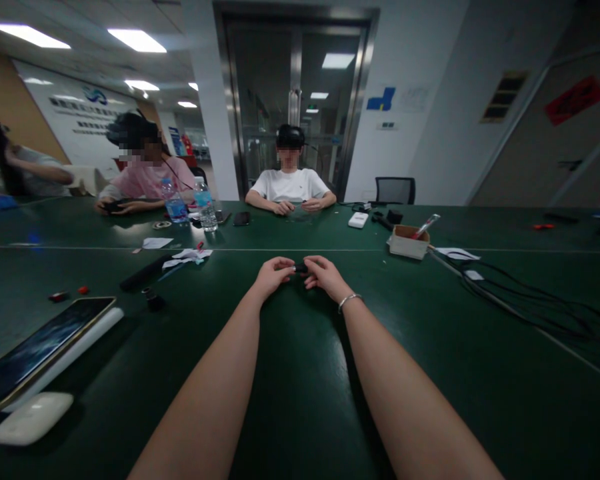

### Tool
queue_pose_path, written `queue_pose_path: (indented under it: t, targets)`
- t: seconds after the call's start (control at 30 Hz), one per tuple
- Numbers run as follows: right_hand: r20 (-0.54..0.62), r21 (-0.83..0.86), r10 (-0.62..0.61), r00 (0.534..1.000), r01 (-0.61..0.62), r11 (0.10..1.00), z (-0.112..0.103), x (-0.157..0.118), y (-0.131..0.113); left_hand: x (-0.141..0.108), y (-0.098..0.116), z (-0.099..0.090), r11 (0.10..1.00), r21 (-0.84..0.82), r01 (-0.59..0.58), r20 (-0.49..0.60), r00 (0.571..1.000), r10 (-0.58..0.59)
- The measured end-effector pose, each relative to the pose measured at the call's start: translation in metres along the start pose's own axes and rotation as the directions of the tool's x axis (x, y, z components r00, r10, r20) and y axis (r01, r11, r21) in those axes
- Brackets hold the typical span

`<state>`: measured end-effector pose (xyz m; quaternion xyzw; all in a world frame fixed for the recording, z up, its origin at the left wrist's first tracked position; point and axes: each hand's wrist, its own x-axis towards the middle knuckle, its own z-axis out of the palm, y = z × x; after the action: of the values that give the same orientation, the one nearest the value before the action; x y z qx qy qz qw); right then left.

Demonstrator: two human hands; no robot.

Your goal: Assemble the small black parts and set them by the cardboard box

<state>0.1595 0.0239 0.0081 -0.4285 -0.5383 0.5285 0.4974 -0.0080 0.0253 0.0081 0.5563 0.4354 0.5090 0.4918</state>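
Both arms reach forward over the green table (300, 373). Between my fingertips is a small black piece (301, 268), too small to name, with a light-coloured bit at its left end. My left hand (274, 277) pinches that left end with thumb and forefinger. At the other end, my right hand (325, 275) grips the black part, its other fingers curled beneath. A silver bracelet circles my right wrist. Most of the piece is hidden behind the fingers.
Left lie a phone (45, 347) on a white box, a white case (33, 418), a black cylinder (153, 300) and paper scraps (187, 255). Bottles (206, 207) stand farther back. Right are a small box (409, 242) and black cables (535, 293). Several people sit across the table.
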Motion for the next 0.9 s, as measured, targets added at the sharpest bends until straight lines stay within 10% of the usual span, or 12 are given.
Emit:
queue_pose_path:
  t: [0.9]
  targets:
    - [0.045,0.032,0.055,0.998,-0.056,0.998,-0.0003,-0.0019,-0.0006,-0.0011,-0.0040,-0.0016,1.000,-0.010,-0.021,-0.011,1.000,0.021]
